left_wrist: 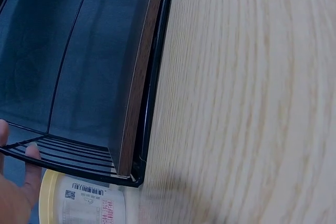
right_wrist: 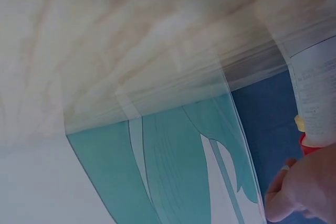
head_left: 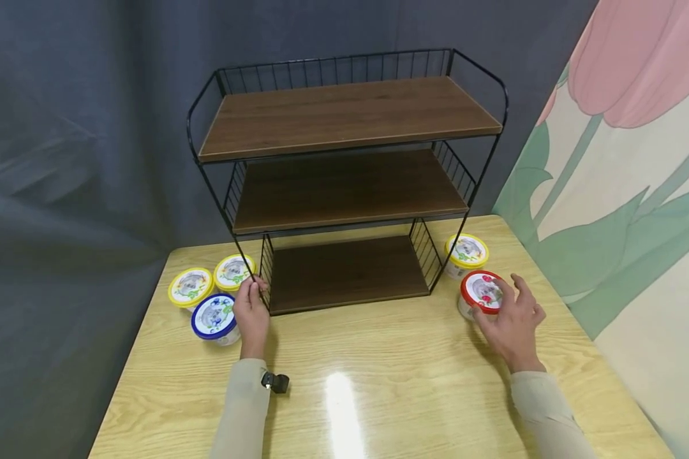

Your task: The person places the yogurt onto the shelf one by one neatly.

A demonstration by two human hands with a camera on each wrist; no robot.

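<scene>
A black wire rack [head_left: 350,220] with three dark wooden shelves stands at the back of the table. My left hand [head_left: 252,319] grips its left front post low down, and in the left wrist view the thumb and a finger [left_wrist: 32,156] meet the wire side. At the right, my right hand [head_left: 511,319] holds a red-lidded tub [head_left: 482,290] by its lid, thumb on the near left and fingers over the right. In the right wrist view, that tub's white side [right_wrist: 317,98] shows above the hand, its red rim partly hidden.
Beside my left hand stand a blue-lidded tub [head_left: 214,317] and two yellow-lidded tubs [head_left: 191,287]. Another yellow-lidded tub [head_left: 466,252] is behind the red one, near the rack's right post. A dark curtain [head_left: 80,191] and tulip-patterned wall [head_left: 626,210] bound the wooden table [head_left: 402,370].
</scene>
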